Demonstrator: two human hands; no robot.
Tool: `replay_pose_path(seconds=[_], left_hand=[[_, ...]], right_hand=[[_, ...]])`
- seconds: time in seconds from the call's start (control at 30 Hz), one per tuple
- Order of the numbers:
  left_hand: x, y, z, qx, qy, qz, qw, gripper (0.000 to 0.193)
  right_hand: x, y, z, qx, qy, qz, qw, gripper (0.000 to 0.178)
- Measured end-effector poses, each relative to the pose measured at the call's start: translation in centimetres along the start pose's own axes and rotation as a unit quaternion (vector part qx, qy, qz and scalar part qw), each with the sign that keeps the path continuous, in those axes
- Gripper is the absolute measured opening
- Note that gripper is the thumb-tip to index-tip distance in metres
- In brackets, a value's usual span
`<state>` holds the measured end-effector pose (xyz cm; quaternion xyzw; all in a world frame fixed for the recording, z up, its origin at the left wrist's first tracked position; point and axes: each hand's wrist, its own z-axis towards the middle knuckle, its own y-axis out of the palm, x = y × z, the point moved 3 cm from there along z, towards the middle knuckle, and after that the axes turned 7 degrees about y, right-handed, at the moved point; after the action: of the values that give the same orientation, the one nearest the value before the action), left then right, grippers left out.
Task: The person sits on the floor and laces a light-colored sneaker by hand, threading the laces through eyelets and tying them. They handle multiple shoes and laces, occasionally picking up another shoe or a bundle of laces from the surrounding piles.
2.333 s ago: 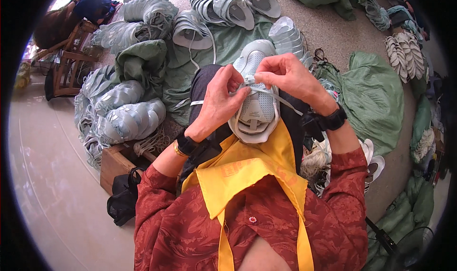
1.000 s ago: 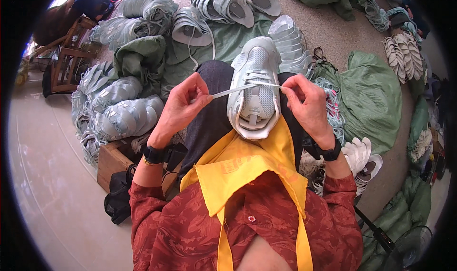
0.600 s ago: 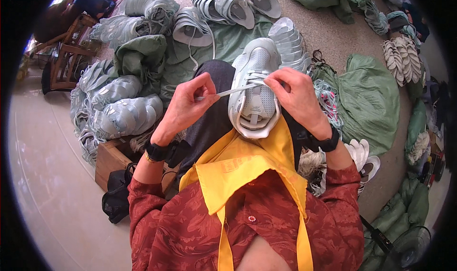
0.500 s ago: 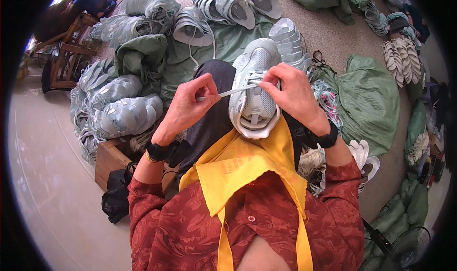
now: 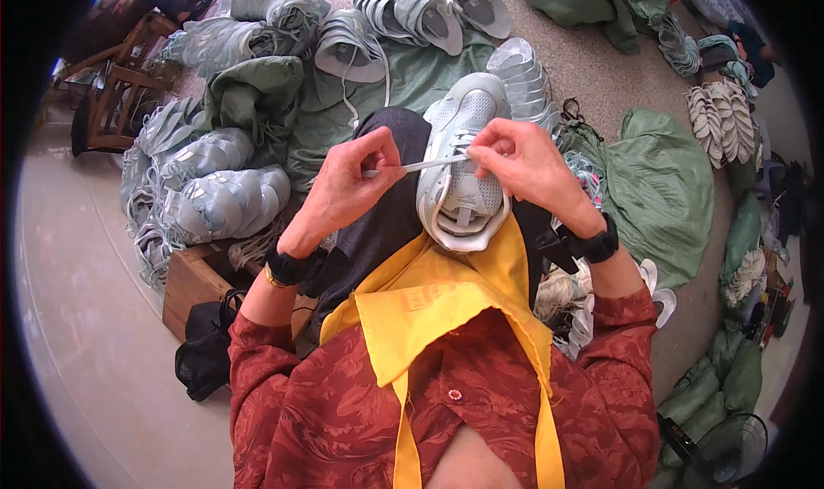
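Cords (image 5: 251,249), pale and bundled, are seen in the head view at the open top of a wooden box (image 5: 187,287) on the left; how deep they are set in it cannot be told. Just beside the box is found a black bag (image 5: 202,352), whose contents are hidden. To the right, a large green sack (image 5: 659,197) is spread in folds, its inside covered, with pale and pink laces (image 5: 587,176) bunched at its near edge. A darker green sack (image 5: 257,98) is wedged among stacks of nested pale shoe uppers (image 5: 227,206).

The pale shoe (image 5: 466,199) is rested on the lap between the two hands, over the lower part of the yellow apron (image 5: 438,304), its toe pointed away and its heel opening turned toward the wearer. The hands are held apart: the lace (image 5: 435,162) is pinched between thumb and fingers of the left hand (image 5: 359,176), left of the shoe, and is gripped in the right hand (image 5: 525,167) above the shoe's front, being drawn straight between them.

One second ago, lace was pulled out to both sides of the shoe; now the right hand has been brought inward over it. The shoe has been kept on the lap.
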<state>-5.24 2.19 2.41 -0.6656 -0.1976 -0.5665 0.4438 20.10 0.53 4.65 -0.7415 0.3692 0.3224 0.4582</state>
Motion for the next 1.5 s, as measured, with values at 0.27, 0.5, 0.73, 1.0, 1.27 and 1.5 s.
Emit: replay_pose_path(seconds=[0.27, 0.5, 0.73, 1.0, 1.27, 1.5], left_hand=[[0.4, 0.1, 0.1, 0.008, 0.019, 0.010, 1.000, 0.017], [0.8, 0.0, 0.0, -0.001, 0.015, 0.017, 1.000, 0.018], [2.1, -0.3, 0.1, 0.008, 0.107, 0.075, 0.991, 0.020], [1.4, -0.3, 0.2, 0.018, 0.127, 0.169, 0.977, 0.016], [2.4, -1.2, 1.1, 0.064, 0.161, 0.205, 0.963, 0.017], [0.7, -1.4, -0.9, 0.001, 0.142, 0.213, 0.967, 0.016]], right_hand=[[1.0, -0.6, 1.0, -0.089, 0.050, -0.075, 0.992, 0.034], [-1.0, -0.5, -0.2, 0.055, -0.113, -0.221, 0.967, 0.017], [-0.9, -0.9, -2.1, 0.160, -0.238, -0.316, 0.904, 0.007], [0.0, -1.3, -4.3, 0.117, -0.189, -0.209, 0.952, 0.005], [1.4, -2.3, -3.8, 0.198, -0.203, -0.265, 0.922, 0.007], [3.5, -2.1, -6.0, 0.178, -0.191, -0.220, 0.940, 0.007]])
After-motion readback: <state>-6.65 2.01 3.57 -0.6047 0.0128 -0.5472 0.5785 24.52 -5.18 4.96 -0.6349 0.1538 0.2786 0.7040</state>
